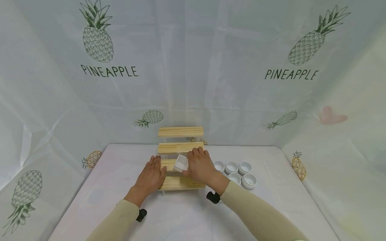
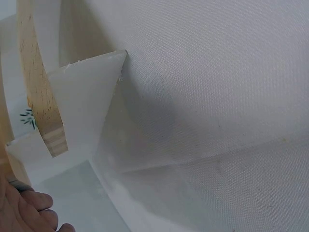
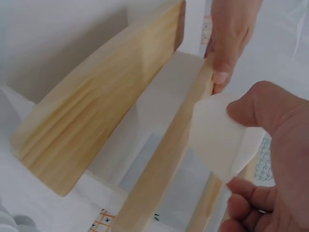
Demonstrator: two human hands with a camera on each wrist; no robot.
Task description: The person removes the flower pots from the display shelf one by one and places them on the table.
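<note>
A stepped wooden display rack with pale slatted shelves on white side supports stands at the middle of the table. My right hand pinches a small white square dish, tilted, over the second shelf from the front. In the right wrist view the thumb presses one side of the dish and the fingers curl under its edge, close to a shelf board. My left hand holds the left end of that second shelf, thumb at the front; in the left wrist view its fingertips show beside the rack.
Several small white round dishes stand in a group on the table to the right of the rack, partly behind my right forearm. A white cloth backdrop with pineapple prints rises behind and beside the white-covered table.
</note>
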